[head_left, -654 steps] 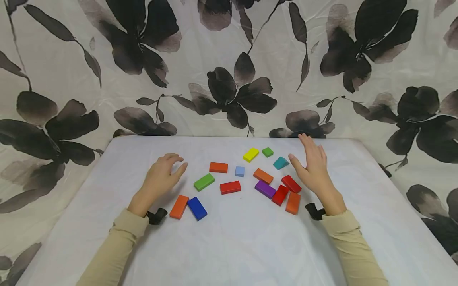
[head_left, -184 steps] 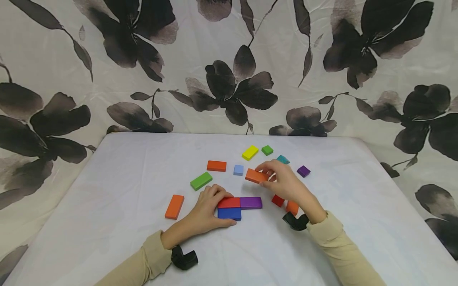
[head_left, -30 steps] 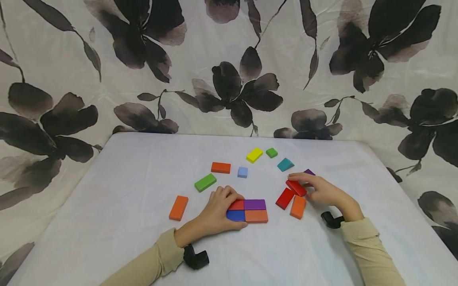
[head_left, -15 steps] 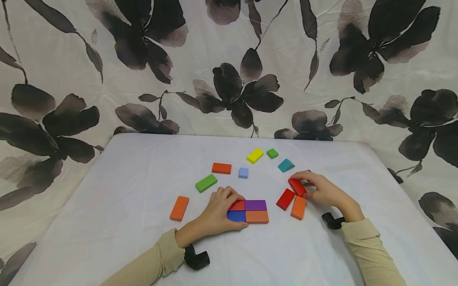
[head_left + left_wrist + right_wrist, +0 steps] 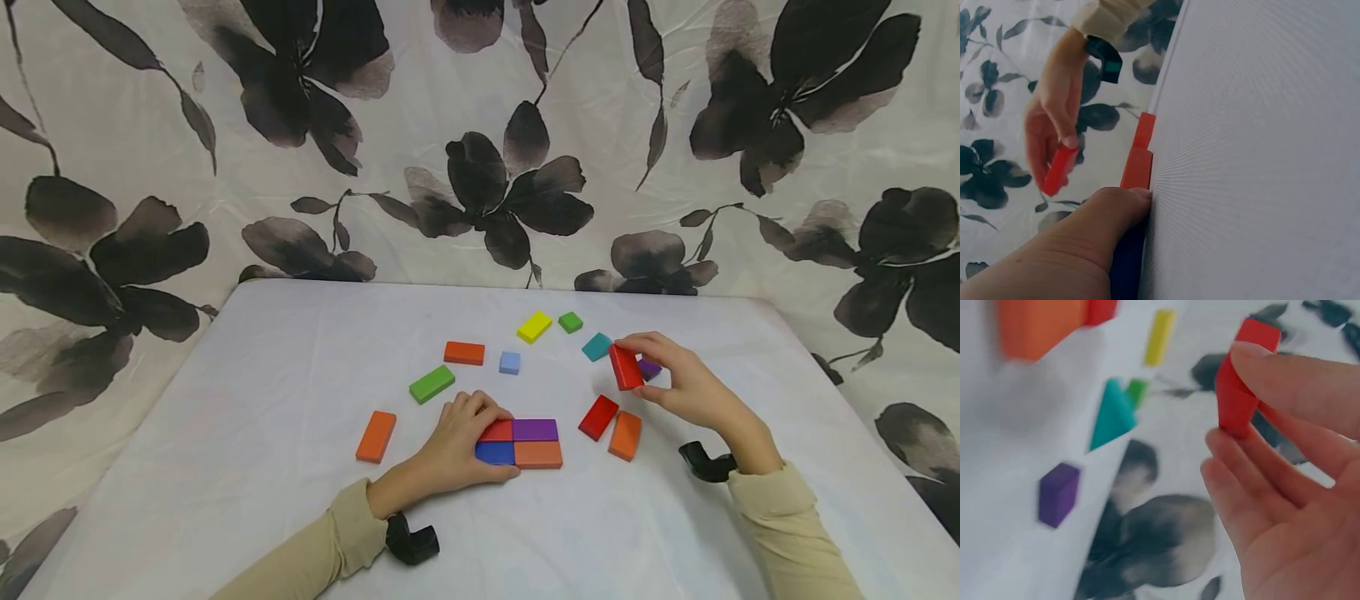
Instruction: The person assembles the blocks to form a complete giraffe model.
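My right hand (image 5: 690, 383) pinches a red block (image 5: 625, 367) between thumb and fingertips; in the right wrist view the block (image 5: 1238, 394) is raised off the tablecloth. My left hand (image 5: 446, 446) spans the left end of a flat group of blocks, thumb at the near side and fingers at the far side. That end has a red block (image 5: 497, 432) behind a blue block (image 5: 496, 452), both partly covered by the hand. A purple block (image 5: 536, 430) and an orange block (image 5: 538, 454) adjoin them on the right.
Another red block (image 5: 597, 417) and an orange one (image 5: 626, 436) lie below the right hand. A small purple block (image 5: 649, 369) and a teal wedge (image 5: 597, 347) flank the held block. Green (image 5: 432, 384), light blue (image 5: 510, 362) and yellow (image 5: 534, 327) blocks lie farther back.
Since half a second ago my right hand has lifted the red block up and away from the other red and orange blocks. The left hand stays put. Earlier, the grouped blocks lay scattered.
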`<state>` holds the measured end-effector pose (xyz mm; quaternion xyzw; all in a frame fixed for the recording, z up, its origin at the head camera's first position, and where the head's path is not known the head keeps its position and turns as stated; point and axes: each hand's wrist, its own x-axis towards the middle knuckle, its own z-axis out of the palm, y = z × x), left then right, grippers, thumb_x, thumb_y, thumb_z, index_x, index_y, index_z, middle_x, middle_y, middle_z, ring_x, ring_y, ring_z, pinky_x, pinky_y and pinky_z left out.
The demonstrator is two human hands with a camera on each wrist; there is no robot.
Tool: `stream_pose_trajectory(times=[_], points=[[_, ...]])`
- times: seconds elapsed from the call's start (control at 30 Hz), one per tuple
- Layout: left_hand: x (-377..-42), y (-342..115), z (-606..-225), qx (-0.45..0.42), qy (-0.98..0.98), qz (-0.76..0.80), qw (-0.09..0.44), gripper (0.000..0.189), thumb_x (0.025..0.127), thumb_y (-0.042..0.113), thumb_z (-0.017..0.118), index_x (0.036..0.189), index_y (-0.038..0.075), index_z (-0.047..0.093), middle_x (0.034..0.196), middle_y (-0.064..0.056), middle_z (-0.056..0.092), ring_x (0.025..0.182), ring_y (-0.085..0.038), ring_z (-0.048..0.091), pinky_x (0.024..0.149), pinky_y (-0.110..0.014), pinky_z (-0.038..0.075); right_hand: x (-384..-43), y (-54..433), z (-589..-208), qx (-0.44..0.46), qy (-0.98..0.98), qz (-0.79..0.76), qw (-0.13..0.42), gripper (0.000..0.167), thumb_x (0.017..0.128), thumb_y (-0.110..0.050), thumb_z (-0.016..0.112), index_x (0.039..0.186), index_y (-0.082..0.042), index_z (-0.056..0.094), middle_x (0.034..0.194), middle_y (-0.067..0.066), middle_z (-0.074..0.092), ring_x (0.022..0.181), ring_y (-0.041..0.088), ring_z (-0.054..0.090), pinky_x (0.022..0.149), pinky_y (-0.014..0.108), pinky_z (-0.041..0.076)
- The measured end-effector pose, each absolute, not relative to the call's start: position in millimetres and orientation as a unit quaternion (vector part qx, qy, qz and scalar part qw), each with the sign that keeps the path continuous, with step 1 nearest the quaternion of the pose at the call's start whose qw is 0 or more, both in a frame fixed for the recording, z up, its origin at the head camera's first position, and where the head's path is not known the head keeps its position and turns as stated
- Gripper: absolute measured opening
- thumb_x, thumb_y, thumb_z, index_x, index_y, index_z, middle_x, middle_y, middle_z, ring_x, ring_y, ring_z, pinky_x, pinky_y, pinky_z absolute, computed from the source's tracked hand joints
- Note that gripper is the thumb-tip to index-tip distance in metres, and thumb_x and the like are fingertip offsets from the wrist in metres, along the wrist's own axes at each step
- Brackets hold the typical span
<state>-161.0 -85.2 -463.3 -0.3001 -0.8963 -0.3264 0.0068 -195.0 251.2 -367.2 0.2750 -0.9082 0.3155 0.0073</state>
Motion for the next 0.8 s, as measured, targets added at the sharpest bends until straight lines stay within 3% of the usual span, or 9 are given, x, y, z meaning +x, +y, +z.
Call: stream_pose_trajectory(times=[0.17, 0.43, 0.63, 0.8], points=[[-161, -85, -460, -0.297, -0.897, -0.329, 0.002, 0.058, 0.075, 0.044, 0.083, 0.122, 0.018, 0.062, 0.113, 0.002, 0.047, 0.106, -0.015, 0.039, 0.086, -0.037, 0.034, -182, 236, -351, 0.286, -0.906, 0.309, 0.051, 0.067, 0.077, 0.008, 0.079, 0.138, -0.004, 0.053, 0.133, 0.013, 0.054, 0.11, 0.03, 0.056, 0.08, 0.028, 0.054], [-160, -84, -460, -0.293, -0.898, -0.329, 0.0, 0.058, 0.075, 0.044, 0.083, 0.122, 0.018, 0.062, 0.113, 0.003, 0.047, 0.105, -0.015, 0.039, 0.085, -0.037, 0.034, -158, 213, -338, 0.319, -0.89, 0.314, 0.086, 0.069, 0.076, 0.007, 0.08, 0.138, -0.003, 0.052, 0.131, 0.005, 0.055, 0.116, 0.024, 0.057, 0.088, 0.036, 0.054], [-160, -85, -461, -0.294, -0.897, -0.33, 0.0, 0.057, 0.075, 0.044, 0.083, 0.122, 0.019, 0.062, 0.112, 0.003, 0.047, 0.105, -0.015, 0.039, 0.085, -0.037, 0.033, -138, 196, -342, 0.331, -0.886, 0.321, 0.049, 0.066, 0.077, 0.002, 0.081, 0.137, -0.006, 0.054, 0.132, 0.004, 0.054, 0.116, 0.024, 0.056, 0.085, 0.038, 0.056], [-161, -84, -462, -0.295, -0.898, -0.326, 0.003, 0.058, 0.075, 0.044, 0.083, 0.122, 0.018, 0.062, 0.113, 0.003, 0.047, 0.106, -0.015, 0.039, 0.085, -0.037, 0.034, -123, 182, -354, 0.33, -0.892, 0.309, -0.022, 0.064, 0.079, -0.006, 0.082, 0.137, -0.011, 0.055, 0.133, 0.001, 0.054, 0.117, 0.02, 0.054, 0.086, 0.038, 0.055]])
